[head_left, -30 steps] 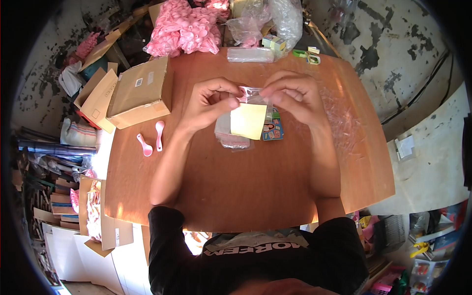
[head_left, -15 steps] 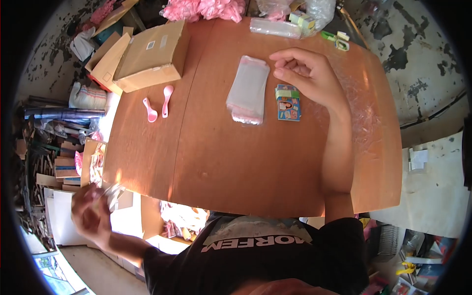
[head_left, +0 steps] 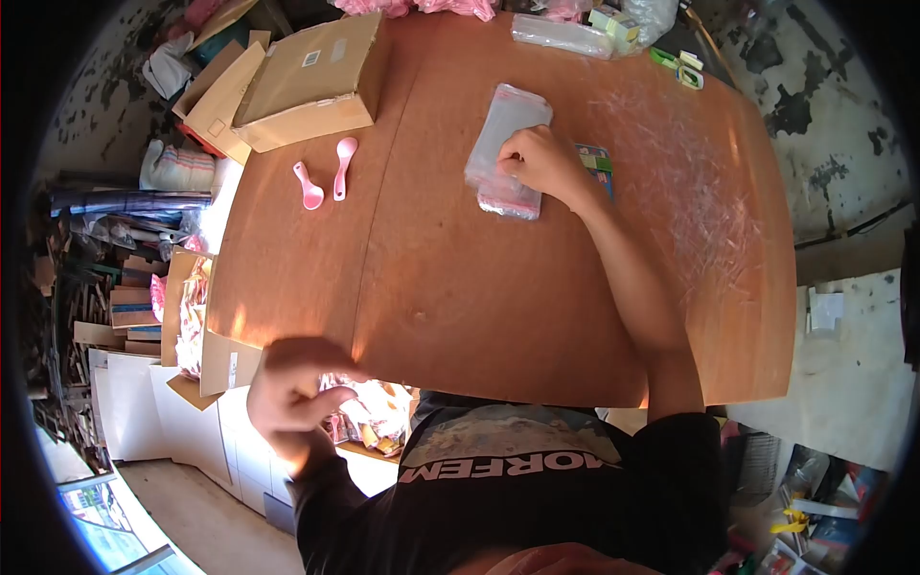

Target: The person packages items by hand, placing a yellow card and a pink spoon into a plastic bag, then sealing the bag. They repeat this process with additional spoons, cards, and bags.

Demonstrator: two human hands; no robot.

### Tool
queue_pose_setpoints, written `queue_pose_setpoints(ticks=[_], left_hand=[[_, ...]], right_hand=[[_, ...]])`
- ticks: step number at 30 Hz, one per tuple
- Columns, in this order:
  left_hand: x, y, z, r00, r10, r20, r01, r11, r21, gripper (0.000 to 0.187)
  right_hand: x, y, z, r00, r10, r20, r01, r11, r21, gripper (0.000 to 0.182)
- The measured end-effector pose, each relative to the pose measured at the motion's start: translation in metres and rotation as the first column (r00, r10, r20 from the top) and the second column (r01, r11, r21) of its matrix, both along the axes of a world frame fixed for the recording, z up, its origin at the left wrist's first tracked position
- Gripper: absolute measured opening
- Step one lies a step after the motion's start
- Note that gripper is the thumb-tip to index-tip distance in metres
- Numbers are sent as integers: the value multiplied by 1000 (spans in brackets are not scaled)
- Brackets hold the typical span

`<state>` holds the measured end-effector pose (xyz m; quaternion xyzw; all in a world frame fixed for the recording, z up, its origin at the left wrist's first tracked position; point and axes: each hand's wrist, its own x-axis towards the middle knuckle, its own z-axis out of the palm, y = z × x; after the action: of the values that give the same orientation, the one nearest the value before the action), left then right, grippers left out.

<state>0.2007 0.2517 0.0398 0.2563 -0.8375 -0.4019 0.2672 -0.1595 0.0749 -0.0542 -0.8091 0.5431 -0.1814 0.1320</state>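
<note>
My right hand (head_left: pixel 544 165) is on the stack of clear plastic bags (head_left: pixel 517 107), its fingers pinched together at the top bag near the stack's middle. Partly hidden behind that hand is a small blue and green printed pack (head_left: pixel 600 165). My left hand (head_left: pixel 299 385) is at the table's front edge, above an open carton of wrapped packets (head_left: pixel 376 418). Its thumb and curved fingers are apart, with nothing visible between them, though motion blurs it. Two pink spoons (head_left: pixel 310 187) lie on the left part of the table.
On the brown table (head_left: pixel 431 316) a cardboard box (head_left: pixel 311 81) stands at the back left. Further bag packs (head_left: pixel 563 36) and a green tape dispenser (head_left: pixel 688 72) are at the far edge. Plastic scraps (head_left: pixel 704 211) cover the right side. Another carton of packets (head_left: pixel 192 316) stands off the left edge.
My left hand has come right from beside the left carton, and the shiny packet it held is gone from it. My right hand has lowered onto the bag stack. The view has shifted slightly.
</note>
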Motion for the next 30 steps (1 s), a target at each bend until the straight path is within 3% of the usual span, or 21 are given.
queue_pose_setpoints(ticks=[1, 3, 4, 6, 8, 9, 11, 15, 17, 18, 20, 21, 24, 26, 27, 29, 30], left_hand=[[-13, -29, 3, 997, -70, 46, 72, 996, -49, 16], [-52, -80, 2, 993, 89, 76, -81, 992, -93, 18], [-72, -108, -2, 985, 144, 90, -143, 990, -20, 24], [-108, -165, -24, 990, 115, 86, -79, 936, -343, 31], [-134, -205, -50, 990, -42, 135, 95, 907, -411, 43], [-147, -211, -51, 991, -48, 126, 97, 904, -416, 43], [-166, -221, -54, 961, -113, 252, 131, 990, -57, 53], [-177, -245, -97, 984, -142, 104, 157, 976, -152, 60], [-174, -235, -101, 985, -132, 108, 131, 991, 24, 58], [-174, -235, -102, 986, -132, 105, 129, 991, 26, 58], [-172, -237, -108, 990, -141, -4, 141, 990, -16, 41], [-171, -241, -113, 990, -141, -3, 141, 990, -11, 41], [-172, -254, -123, 981, -6, -191, 24, 996, 91, 16], [-170, -253, -113, 960, 75, -269, -20, 979, 201, 17], [-170, -254, -109, 929, 160, -334, -53, 950, 306, 18], [-167, -255, -103, 922, 161, -354, -57, 957, 286, 18], [-166, -253, -98, 914, 157, -374, -33, 948, 318, 19]], right_hand=[[-2, 1, 0, 997, 14, 72, -13, 1000, -15, 12], [-7, 0, 0, 990, 17, 138, -12, 999, -36, 12], [-10, -1, 1, 986, 50, 157, -42, 998, -57, 12], [-15, -3, 0, 983, 76, 166, -64, 995, -79, 12], [-18, -5, -1, 971, 125, 206, -100, 987, -124, 12], [-19, -5, 2, 973, 119, 197, -95, 987, -128, 12], [-20, -1, 7, 960, 104, 258, -94, 994, -53, 13], [-33, -3, -5, 936, 65, 347, -54, 998, -39, 14], [-39, -11, -13, 885, 9, 465, 0, 1000, -19, 16], [-42, -14, -17, 886, 9, 463, -1, 1000, -16, 16], [-40, -14, -15, 904, 25, 426, -19, 1000, -18, 16], [-38, -12, -15, 904, 23, 428, -19, 1000, -14, 16], [-29, 5, 4, 846, -6, 534, -30, 998, 59, 16], [-30, 36, 32, 957, -189, 219, 174, 981, 89, 19], [-39, 49, 29, 958, -190, 214, 174, 981, 90, 19], [-61, 73, 21, 986, -64, -156, 40, 988, -151, 27], [-63, 83, 18, 985, -63, -160, 40, 989, -145, 27]])
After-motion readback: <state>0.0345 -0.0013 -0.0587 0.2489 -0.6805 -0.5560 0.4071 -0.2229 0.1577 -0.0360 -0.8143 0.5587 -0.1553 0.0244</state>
